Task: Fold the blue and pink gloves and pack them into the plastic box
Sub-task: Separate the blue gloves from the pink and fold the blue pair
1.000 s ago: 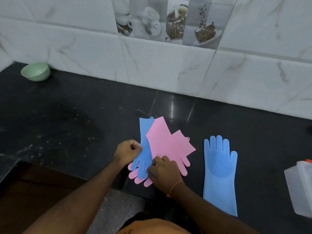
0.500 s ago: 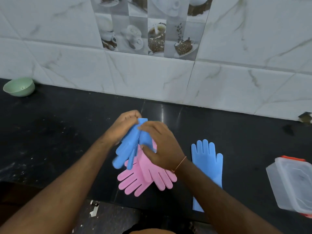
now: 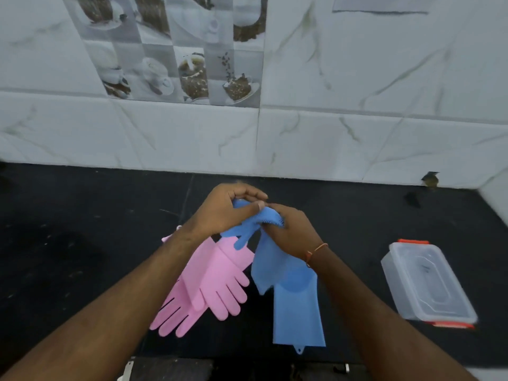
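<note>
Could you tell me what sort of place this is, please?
Most likely a home kitchen: a dark stone counter, a marble-look tiled wall with coffee-cup tiles, and a food box.

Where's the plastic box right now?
The plastic box sits on the black counter at the right of the head view, lid on, just right of the flat blue glove.

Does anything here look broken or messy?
Nothing looks broken or spilled. The two pink gloves lie crossed on the black counter, not folded yet. Both hands, left and right, hold a crumpled blue glove above the other blue glove. The plastic box has its lid on.
</note>
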Tool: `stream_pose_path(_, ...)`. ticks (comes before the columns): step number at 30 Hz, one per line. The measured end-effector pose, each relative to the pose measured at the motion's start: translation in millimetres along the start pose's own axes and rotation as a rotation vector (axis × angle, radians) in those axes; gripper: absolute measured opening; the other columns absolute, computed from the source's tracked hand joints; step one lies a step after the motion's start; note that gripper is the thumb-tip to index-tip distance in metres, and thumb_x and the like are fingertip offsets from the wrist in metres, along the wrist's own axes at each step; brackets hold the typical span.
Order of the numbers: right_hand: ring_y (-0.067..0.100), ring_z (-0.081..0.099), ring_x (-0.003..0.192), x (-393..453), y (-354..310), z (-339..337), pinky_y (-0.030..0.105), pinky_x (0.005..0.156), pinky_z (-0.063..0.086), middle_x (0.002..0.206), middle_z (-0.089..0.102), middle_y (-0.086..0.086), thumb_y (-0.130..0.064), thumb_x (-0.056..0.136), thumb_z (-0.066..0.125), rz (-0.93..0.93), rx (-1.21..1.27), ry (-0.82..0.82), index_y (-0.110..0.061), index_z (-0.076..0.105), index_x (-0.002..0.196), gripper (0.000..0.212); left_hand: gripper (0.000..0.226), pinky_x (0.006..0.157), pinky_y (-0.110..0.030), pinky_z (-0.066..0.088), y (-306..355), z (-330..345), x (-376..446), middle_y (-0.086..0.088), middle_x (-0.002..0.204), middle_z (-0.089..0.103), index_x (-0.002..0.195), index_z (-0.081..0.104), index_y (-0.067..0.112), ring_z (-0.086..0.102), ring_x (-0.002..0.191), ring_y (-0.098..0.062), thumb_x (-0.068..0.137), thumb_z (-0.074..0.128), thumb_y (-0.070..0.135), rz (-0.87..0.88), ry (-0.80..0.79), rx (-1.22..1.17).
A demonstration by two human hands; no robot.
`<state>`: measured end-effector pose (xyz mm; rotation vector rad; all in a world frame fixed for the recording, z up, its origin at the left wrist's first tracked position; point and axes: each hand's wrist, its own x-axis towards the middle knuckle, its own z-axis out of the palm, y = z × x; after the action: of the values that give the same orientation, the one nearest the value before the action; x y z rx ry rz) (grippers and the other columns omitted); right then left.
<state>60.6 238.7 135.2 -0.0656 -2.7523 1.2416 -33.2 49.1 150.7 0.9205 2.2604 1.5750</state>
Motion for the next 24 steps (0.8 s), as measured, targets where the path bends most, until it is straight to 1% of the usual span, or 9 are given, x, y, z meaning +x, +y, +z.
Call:
stream_pose_path(3, 0.001, 0.069, 0.074, -18.7, 30.6, -20.9, 0.031, 0.072, 0.053, 0.08, 0.076, -0.011, -0.025, 0.097, 0.071, 0.204, 0.193, 0.068, -0.031, 0.075, 0.089, 0.011, 0.081, 0.107, -0.036, 0.056, -11.0, 49.9, -1.9, 0.008, 0.145, 0.068, 0.148, 0.06, 0.035, 0.068, 0.128, -0.011, 0.079, 0.068, 0.078, -0.294, 0.126, -0.143)
stream_pose_path(5, -0.001, 0.073, 0.085, -32.9, 48.8, -34.7, 0.029, 0.079, 0.055, 0.088, 0.08, -0.014, -0.028, 0.1, 0.07, 0.283, 0.351, 0.068, -0.033, 0.078, 0.095, 0.009, 0.11, 0.098, -0.035, 0.058, -28.7, 76.5, -7.2, 0.003, 0.152, 0.065, 0.153, 0.056, 0.037, 0.072, 0.125, -0.016, 0.063, 0.067, 0.1, -0.609, -0.039, -0.384)
stream_pose_path(6, 0.003, 0.075, 0.095, -40.2, 56.6, -41.3, 0.032, 0.086, 0.058, 0.098, 0.081, -0.011, -0.029, 0.101, 0.069, 0.314, 0.443, 0.053, -0.03, 0.079, 0.104, 0.01, 0.106, 0.094, -0.04, 0.062, -36.6, 88.8, -9.8, -0.002, 0.148, 0.069, 0.148, 0.063, 0.036, 0.075, 0.122, -0.023, 0.065, 0.066, 0.101, -0.729, -0.188, -0.518)
stream_pose_path(8, 0.02, 0.075, 0.111, -53.9, 72.1, -54.0, 0.045, 0.098, 0.06, 0.116, 0.079, 0.002, -0.033, 0.102, 0.069, 0.359, 0.661, 0.008, -0.023, 0.076, 0.12, 0.022, 0.078, 0.095, -0.05, 0.064, -50.2, 113.7, -12.2, -0.012, 0.142, 0.073, 0.139, 0.073, 0.028, 0.075, 0.124, -0.035, 0.084, 0.07, 0.084, -0.757, -0.38, -0.7)
stream_pose_path(11, 0.034, 0.068, 0.124, -68.9, 97.6, -70.8, 0.054, 0.106, 0.054, 0.132, 0.072, 0.014, -0.033, 0.101, 0.071, 0.385, 0.894, -0.014, -0.018, 0.067, 0.136, 0.039, 0.047, 0.091, -0.046, 0.065, -52.3, 148.1, 3.4, -0.015, 0.138, 0.075, 0.129, 0.078, 0.025, 0.076, 0.121, -0.034, 0.088, 0.09, 0.047, -0.626, -0.261, -0.754)
stream_pose_path(14, 0.036, 0.064, 0.13, -81.3, 126.4, -84.4, 0.052, 0.106, 0.053, 0.14, 0.067, 0.017, -0.032, 0.101, 0.071, 0.391, 1.028, 0.005, -0.018, 0.06, 0.145, 0.047, 0.05, 0.089, -0.046, 0.066, -28.7, 175.5, 34.4, -0.01, 0.127, 0.08, 0.12, 0.079, 0.028, 0.079, 0.115, -0.032, 0.078, 0.098, 0.047, -0.563, -0.135, -0.652)
stream_pose_path(18, 0.031, 0.069, 0.124, -96.9, 163.9, -90.8, 0.048, 0.096, 0.061, 0.136, 0.071, 0.013, -0.042, 0.098, 0.072, 0.528, 1.091, 0.056, -0.025, 0.069, 0.136, 0.042, 0.049, 0.073, -0.032, 0.065, -2.6, 204.9, 70.9, 0.004, 0.104, 0.084, 0.106, 0.083, 0.038, 0.082, 0.095, -0.014, 0.08, 0.073, 0.078, -0.571, -0.078, -0.514)
stream_pose_path(21, 0.031, 0.077, 0.106, -111.7, 196.8, -81.9, 0.047, 0.083, 0.065, 0.117, 0.079, 0.011, -0.049, 0.086, 0.082, 0.782, 0.958, 0.13, -0.021, 0.073, 0.125, 0.049, 0.077, 0.088, -0.036, 0.06, -3.1, 225.8, 82.4, 0.007, 0.12, 0.082, 0.123, 0.079, 0.038, 0.078, 0.112, -0.015, 0.091, 0.034, 0.093, -0.708, -0.183, -0.506)
stream_pose_path(24, 0.025, 0.08, 0.083, -129.3, 229.7, -66.2, 0.036, 0.064, 0.064, 0.097, 0.083, 0.007, -0.04, 0.082, 0.088, 0.972, 0.758, 0.185, -0.013, 0.07, 0.123, 0.052, 0.079, 0.092, -0.041, 0.056, -26.3, 245.2, 74.3, -0.001, 0.143, 0.072, 0.146, 0.063, 0.029, 0.072, 0.122, -0.027, 0.105, 0.018, 0.079, -0.81, -0.262, -0.383)
